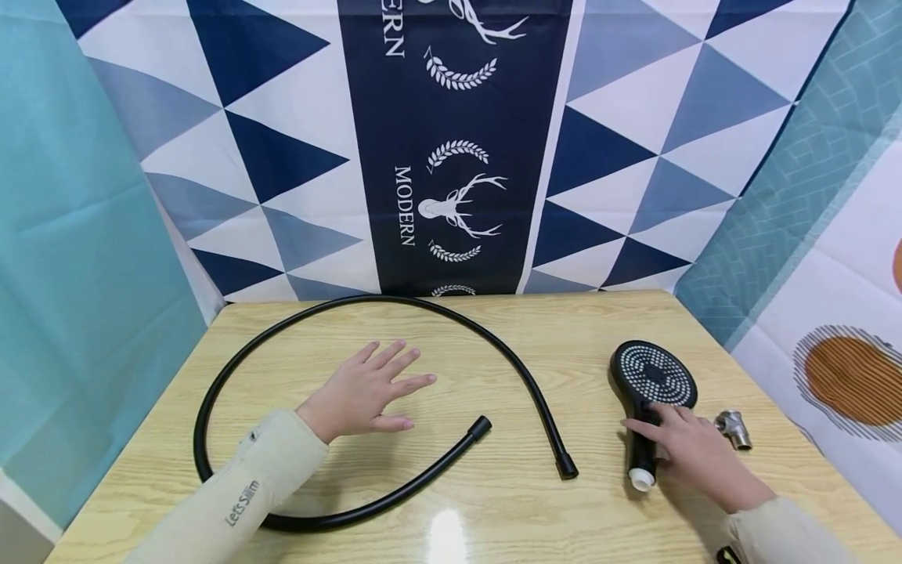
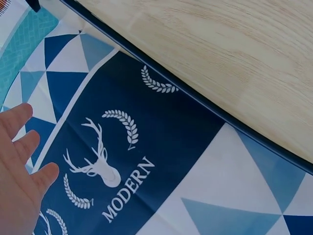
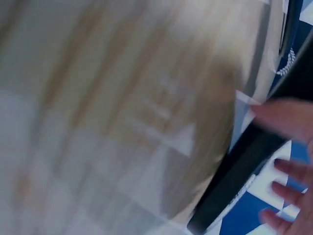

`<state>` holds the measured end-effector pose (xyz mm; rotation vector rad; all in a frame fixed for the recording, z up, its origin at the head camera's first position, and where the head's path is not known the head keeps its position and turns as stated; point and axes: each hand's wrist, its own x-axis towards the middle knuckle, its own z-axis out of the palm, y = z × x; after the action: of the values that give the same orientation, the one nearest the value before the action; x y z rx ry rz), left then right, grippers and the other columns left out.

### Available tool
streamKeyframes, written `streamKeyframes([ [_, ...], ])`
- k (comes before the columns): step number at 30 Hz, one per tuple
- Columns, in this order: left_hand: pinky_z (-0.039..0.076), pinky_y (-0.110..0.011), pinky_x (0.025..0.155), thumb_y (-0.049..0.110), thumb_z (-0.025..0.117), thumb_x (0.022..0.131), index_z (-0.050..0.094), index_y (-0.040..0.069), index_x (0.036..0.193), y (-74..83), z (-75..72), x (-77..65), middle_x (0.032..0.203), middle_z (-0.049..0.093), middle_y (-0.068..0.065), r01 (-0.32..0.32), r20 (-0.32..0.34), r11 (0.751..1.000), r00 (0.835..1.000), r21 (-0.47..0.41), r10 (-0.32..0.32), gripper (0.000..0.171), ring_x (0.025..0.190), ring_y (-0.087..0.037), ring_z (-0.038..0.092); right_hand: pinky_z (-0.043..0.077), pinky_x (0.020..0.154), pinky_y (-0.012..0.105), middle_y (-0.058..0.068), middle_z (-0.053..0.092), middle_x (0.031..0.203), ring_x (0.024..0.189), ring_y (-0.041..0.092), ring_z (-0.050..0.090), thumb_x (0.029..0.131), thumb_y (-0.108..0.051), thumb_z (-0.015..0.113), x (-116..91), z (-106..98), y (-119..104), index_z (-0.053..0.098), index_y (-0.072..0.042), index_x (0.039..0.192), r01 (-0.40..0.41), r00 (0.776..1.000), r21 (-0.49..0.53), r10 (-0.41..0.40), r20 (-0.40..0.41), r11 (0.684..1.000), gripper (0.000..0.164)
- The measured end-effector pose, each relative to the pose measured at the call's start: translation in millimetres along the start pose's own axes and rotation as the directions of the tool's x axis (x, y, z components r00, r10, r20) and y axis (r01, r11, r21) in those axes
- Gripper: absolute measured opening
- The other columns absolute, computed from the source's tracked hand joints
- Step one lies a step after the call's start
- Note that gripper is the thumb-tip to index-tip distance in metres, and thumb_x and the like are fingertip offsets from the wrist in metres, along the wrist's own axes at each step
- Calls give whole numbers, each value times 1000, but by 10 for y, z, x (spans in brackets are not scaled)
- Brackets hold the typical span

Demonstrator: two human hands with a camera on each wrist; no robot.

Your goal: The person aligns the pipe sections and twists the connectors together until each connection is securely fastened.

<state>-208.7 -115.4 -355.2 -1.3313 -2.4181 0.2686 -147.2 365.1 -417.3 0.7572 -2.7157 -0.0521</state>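
A black shower hose point(image 1: 200, 435) lies in a wide loop on the wooden table, its two ends apart. Over the loop, my left hand point(image 1: 359, 392) hovers with spread fingers and holds nothing. The left wrist view shows part of that hand point(image 2: 22, 171) apart from the hose point(image 2: 195, 100). On the right is a black hand shower point(image 1: 651, 374), nozzle face up, a white connector point(image 1: 641, 479) at its handle end. My right hand point(image 1: 705, 458) grips its handle, thumb across it. In the right wrist view, the fingers point(image 3: 293, 169) show beyond the hand shower point(image 3: 244, 164), partly cut off.
A small chrome fitting point(image 1: 734, 429) lies just right of my right hand. Patterned cloth point(image 1: 451, 235) hangs behind the wooden table point(image 1: 493, 509); teal cloth point(image 1: 92, 274) is on the left. A dark object point(image 1: 728, 556) shows by the right sleeve.
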Motion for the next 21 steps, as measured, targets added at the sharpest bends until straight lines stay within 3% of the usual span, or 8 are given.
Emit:
streamKeyframes([
  [3,33,-54,103,56,55,90,50,25,140,14,-5,33,143,45,-15,-9,-5,1000,1000,-12,9,60,135,-35,36,46,71,58,21,59,110,98,42,56,45,-6,85,77,51,-1,69,-12,104,104,992,7,-103,-68,995,61],
  [7,33,-54,103,55,56,89,48,25,141,36,-25,96,143,44,-15,-32,-10,999,999,-14,32,60,136,-34,35,45,79,58,15,63,104,100,41,58,44,-4,82,185,88,-5,65,-14,93,184,982,41,-181,-58,982,53],
  [13,33,-52,104,57,52,91,47,26,142,103,-22,249,145,42,-12,-71,9,997,997,9,71,60,136,-32,34,47,78,47,-1,60,86,85,27,59,44,-3,79,320,122,-7,58,-19,83,284,959,94,-284,-12,954,47],
  [18,33,-50,105,59,45,94,44,27,144,250,5,466,147,40,-10,-129,49,991,991,22,128,60,137,-29,34,46,71,38,-11,54,79,73,13,53,44,-7,80,416,153,-24,60,-22,79,356,934,153,-344,-97,922,42],
  [21,33,-48,105,61,41,94,45,28,143,349,4,579,146,42,-8,-175,78,984,982,36,172,59,136,-28,36,45,67,34,-13,54,77,70,9,52,52,-19,87,467,189,-62,61,-23,78,381,923,168,-363,-131,909,37],
])
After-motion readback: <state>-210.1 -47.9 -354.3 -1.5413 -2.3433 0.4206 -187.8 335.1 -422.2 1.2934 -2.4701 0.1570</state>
